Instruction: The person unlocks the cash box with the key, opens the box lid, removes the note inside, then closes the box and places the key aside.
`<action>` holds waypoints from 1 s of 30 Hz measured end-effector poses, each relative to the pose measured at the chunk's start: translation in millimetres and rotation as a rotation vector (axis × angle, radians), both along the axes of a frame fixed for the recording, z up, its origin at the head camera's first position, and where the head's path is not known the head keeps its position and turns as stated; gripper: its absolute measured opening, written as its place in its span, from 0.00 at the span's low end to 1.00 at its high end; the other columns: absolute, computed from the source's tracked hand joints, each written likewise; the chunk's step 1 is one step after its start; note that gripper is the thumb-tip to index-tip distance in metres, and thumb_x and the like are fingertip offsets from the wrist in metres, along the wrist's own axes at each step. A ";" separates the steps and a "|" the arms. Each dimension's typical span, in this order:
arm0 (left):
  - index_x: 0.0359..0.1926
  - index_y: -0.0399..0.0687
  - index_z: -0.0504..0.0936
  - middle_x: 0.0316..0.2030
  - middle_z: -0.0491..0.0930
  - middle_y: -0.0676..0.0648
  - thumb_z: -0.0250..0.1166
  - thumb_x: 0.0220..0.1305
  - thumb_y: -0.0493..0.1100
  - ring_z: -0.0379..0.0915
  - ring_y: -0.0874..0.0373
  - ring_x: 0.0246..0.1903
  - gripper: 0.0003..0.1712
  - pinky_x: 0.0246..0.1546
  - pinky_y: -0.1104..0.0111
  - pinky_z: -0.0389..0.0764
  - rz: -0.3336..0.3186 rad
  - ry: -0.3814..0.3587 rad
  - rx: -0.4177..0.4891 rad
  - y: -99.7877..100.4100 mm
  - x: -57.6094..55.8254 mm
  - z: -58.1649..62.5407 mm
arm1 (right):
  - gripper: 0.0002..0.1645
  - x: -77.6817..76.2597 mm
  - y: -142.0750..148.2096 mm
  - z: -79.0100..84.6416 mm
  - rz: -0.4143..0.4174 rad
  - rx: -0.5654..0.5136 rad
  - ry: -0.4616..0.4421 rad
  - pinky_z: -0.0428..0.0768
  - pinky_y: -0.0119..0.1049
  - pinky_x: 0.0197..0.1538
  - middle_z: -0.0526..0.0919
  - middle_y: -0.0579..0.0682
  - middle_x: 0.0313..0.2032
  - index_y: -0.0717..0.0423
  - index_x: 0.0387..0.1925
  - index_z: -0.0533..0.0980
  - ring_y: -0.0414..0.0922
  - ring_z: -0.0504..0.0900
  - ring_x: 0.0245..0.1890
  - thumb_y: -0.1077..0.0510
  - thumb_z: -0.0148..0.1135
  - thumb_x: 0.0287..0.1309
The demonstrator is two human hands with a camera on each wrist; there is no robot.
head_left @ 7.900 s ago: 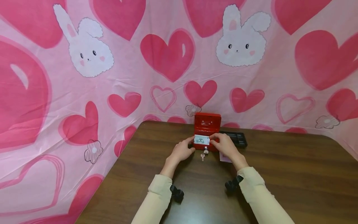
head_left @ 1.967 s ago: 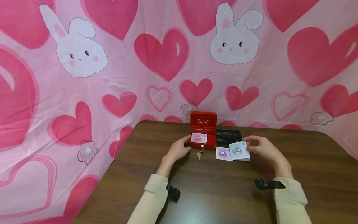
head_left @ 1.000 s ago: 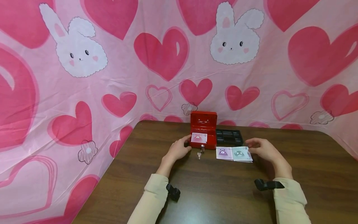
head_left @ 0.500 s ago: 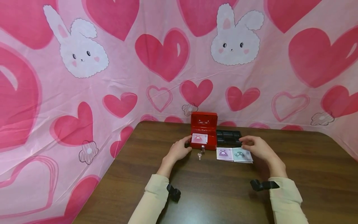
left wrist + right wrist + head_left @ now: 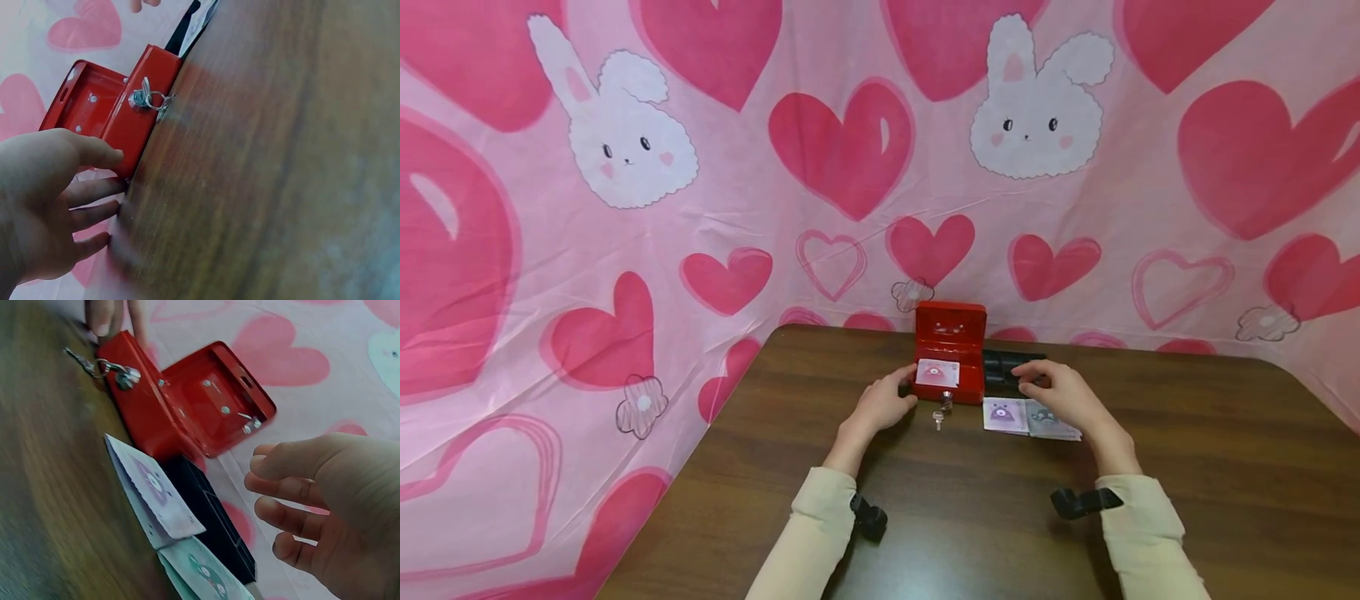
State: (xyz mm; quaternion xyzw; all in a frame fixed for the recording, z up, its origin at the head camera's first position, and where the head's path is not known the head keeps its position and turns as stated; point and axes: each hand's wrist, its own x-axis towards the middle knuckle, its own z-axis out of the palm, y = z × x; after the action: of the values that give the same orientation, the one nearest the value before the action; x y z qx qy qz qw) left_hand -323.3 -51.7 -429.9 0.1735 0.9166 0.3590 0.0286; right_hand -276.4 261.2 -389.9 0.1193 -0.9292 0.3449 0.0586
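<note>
A red cash box (image 5: pixel 951 320) stands with its lid raised; pink play banknotes (image 5: pixel 937 372) lie inside it. My left hand (image 5: pixel 882 406) rests against the box's left side. In the left wrist view its thumb lies by the front corner and the other fingers are extended. My right hand (image 5: pixel 1067 400) hovers with nothing in it, loosely bent, above the teal play banknotes (image 5: pixel 1054 425) and near the black coin tray (image 5: pixel 996 367). Purple play banknotes (image 5: pixel 1004 415) lie beside the teal ones, in front of the tray.
Keys (image 5: pixel 81 362) hang on a ring from the lock (image 5: pixel 139 99) at the box front. The brown wooden table (image 5: pixel 955 508) reaches back to a pink heart-patterned cloth (image 5: pixel 737 183).
Teal banknotes, earlier in the box and then in my right hand, now lie on the table beside the purple ones. That hand has let go and moved left toward the tray.
</note>
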 end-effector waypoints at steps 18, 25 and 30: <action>0.73 0.56 0.65 0.65 0.75 0.45 0.62 0.68 0.45 0.71 0.46 0.64 0.34 0.65 0.44 0.69 0.009 -0.020 0.006 2.4 3.2 -0.2 | 0.18 -4.9 -50.5 -9.3 0.008 -0.056 0.033 0.83 0.49 0.51 0.84 0.55 0.53 0.52 0.56 0.79 0.48 0.81 0.43 0.56 0.61 0.66; 0.73 0.58 0.66 0.64 0.76 0.45 0.62 0.68 0.45 0.72 0.48 0.63 0.34 0.64 0.45 0.71 0.014 -0.019 0.003 3.5 3.1 -0.3 | 0.18 -9.0 -56.0 -12.8 -0.018 -0.066 0.020 0.83 0.50 0.51 0.83 0.57 0.54 0.54 0.56 0.79 0.50 0.80 0.45 0.57 0.60 0.66; 0.73 0.56 0.66 0.63 0.77 0.44 0.63 0.67 0.45 0.72 0.47 0.63 0.34 0.64 0.46 0.71 0.018 0.009 -0.007 -0.5 1.2 -0.3 | 0.17 -18.6 -64.4 -8.9 -0.007 -0.067 0.031 0.83 0.51 0.52 0.83 0.57 0.54 0.54 0.54 0.80 0.52 0.80 0.47 0.57 0.59 0.67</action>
State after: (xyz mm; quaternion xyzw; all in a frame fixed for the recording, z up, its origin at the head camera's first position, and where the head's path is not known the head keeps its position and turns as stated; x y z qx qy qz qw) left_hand -322.0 -52.1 -430.1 0.1668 0.9195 0.3552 0.0220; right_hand -295.0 196.8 -398.8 0.1195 -0.9165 0.3737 0.0783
